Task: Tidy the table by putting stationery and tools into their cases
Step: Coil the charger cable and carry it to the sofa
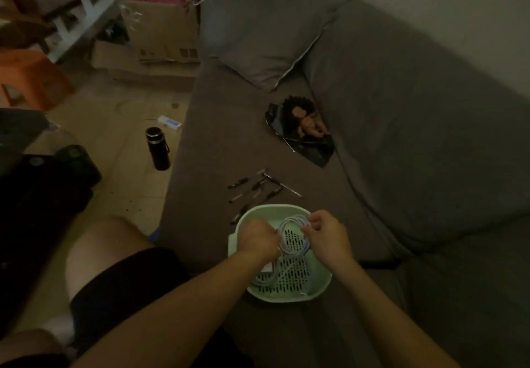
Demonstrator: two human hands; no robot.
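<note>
Okay, fingers of left hand (258,240), right hand (327,231) pinch cable (292,219) over basket (275,208). I judge it light, floppy, springy; hold where loops cross.

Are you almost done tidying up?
Not yet. Part of the white cable already lies in the green basket. The left hand and right hand hold its coil above the basket. The pens lie loose on the sofa, not in any case.

One wide-angle view, worn on your head: you look forward and steeply down onto the sofa seat (218,144), the green basket (272,209) close below centre, floor (120,144) at left.
</note>
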